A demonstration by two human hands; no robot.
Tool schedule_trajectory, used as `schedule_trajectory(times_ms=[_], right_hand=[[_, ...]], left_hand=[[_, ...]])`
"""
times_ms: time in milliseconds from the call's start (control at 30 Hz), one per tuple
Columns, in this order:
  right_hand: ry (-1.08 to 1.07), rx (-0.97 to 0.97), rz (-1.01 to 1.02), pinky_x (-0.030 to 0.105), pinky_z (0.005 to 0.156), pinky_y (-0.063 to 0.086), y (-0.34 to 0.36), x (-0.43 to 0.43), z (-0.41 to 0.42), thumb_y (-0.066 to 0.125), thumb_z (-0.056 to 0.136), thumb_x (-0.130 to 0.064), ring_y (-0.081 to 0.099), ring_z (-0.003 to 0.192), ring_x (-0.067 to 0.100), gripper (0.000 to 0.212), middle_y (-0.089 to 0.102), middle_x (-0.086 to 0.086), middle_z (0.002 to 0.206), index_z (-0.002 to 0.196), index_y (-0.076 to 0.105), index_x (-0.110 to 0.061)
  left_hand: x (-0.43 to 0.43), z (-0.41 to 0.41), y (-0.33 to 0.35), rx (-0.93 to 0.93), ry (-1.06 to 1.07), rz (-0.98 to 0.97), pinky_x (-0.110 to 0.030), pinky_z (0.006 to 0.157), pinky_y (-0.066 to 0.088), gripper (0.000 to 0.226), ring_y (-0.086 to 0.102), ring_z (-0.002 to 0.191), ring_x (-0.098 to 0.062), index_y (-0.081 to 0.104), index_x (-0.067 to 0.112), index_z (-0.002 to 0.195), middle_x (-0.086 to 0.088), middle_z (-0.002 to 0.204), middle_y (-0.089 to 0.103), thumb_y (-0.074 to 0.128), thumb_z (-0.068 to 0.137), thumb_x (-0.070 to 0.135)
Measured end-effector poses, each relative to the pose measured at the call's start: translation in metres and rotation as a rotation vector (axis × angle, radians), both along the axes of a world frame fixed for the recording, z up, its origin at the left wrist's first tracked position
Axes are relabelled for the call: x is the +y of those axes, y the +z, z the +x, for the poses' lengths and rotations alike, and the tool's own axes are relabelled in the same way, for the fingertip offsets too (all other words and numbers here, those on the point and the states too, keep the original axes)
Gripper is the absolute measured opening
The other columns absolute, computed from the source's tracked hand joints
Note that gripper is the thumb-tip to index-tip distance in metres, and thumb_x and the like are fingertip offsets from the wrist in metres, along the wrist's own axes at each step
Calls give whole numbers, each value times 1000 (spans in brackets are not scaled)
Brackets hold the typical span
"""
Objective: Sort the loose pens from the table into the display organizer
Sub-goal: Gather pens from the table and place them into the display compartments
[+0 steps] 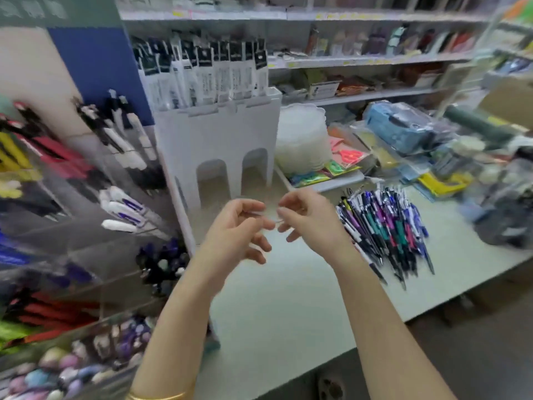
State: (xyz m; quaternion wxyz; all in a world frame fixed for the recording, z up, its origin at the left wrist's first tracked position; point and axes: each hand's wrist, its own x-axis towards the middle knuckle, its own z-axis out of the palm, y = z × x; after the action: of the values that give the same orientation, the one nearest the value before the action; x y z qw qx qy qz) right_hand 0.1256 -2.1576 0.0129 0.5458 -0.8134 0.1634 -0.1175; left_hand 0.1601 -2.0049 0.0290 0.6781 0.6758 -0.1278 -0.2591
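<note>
1. The left hand [240, 226] and right hand [307, 216] are meeting above the pale green table [282, 307], fingers curled, possibly pinching something thin; blur is hiding it.
2. The heap of loose multicoloured pens [386, 229] is lying right of the hands, the clear acrylic display organizer [72, 226] standing left.

Loose pens [386, 226] lie heaped on the pale table [288, 313], tips toward its near edge; the clear display organizer [72, 226] stands left, compartments part-filled.

White stand [219, 134] of packaged refills, stacked clear lids [302, 140], blue pouch [401, 128], shelves [360, 60] behind
</note>
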Motion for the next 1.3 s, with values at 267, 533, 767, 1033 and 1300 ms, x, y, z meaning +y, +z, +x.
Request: schedule_trajectory(times_ms=[267,533,767,1033,1300], right_hand=[[-159,229,-27,26,55,55,-76,-208,-52,55,92,-7,66,68,13,12,65,2,87,92,60,-18],[-126,309,27,25,51,52,-104,-303,-50,52,93,-3,65,63,13,18,64,6,85,87,58,-19],[-111,271,78,22,51,52,-112,-301,-34,50,93,-2,64,64,12,17,64,5,87,95,59,-16],[-151,257,57,20,52,53,-115,-296,-27,49,95,-5,61,61,7,15,62,2,87,97,58,-17],[-145,247,32,27,55,54,-116,-305,-19,48,95,-5,62,61,8,16,63,3,87,96,59,-18]], left_hand=[[-195,-20,-124,128,23,319,-27,59,53,20,59,77,-16,51,7,115,-8,101,54,48,96,3],[-284,-46,-187,-14,23,812,-33,104,38,76,47,120,-30,30,8,143,-13,138,33,74,82,21],[-302,-55,-192,-188,17,912,-32,98,37,99,36,128,-27,17,17,149,-8,138,31,80,74,27],[-294,-32,-195,-240,62,888,-38,97,41,72,47,120,-34,19,7,148,-16,138,31,63,91,11],[-311,5,-192,-326,60,1043,-36,78,40,34,52,105,-34,44,1,122,-17,121,49,50,99,26]])
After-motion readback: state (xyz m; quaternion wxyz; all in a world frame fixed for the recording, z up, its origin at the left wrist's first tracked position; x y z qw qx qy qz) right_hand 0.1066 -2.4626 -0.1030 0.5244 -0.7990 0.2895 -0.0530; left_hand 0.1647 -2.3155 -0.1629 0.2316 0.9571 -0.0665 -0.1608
